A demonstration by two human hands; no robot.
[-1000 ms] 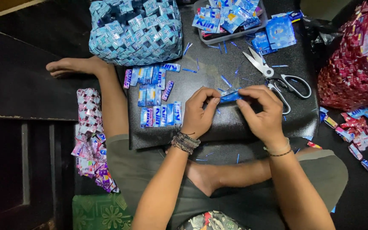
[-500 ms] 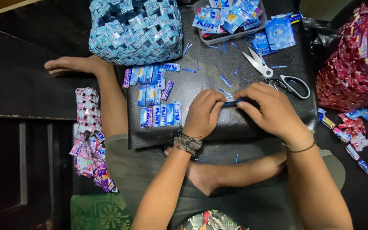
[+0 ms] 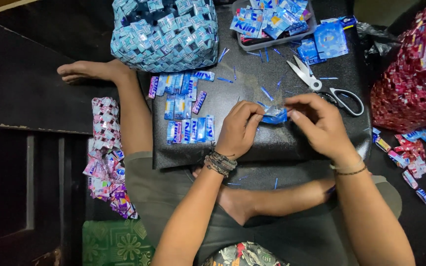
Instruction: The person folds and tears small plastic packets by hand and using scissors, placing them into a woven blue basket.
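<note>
My left hand (image 3: 240,129) and my right hand (image 3: 319,123) both pinch a small blue wrapper strip (image 3: 275,115), folding it over a black cushion board (image 3: 282,143) on my lap. Rows of folded blue wrapper pieces (image 3: 186,106) lie on the board just left of my left hand. Scissors with white blades and black handles (image 3: 329,89) rest on the board just beyond my right hand. A woven blue wrapper basket (image 3: 166,32) stands at the board's far left.
A tray of loose blue wrappers (image 3: 272,19) sits at the far edge. A woven red bag (image 3: 412,83) stands on the right with small folded pieces (image 3: 405,152) beside it. A pink woven strip (image 3: 105,152) lies to the left, near my bare foot (image 3: 92,71).
Both hands have turned the blue wrapper between the fingers; it now shows wider and lifted slightly, and my right hand has shifted a little right.
</note>
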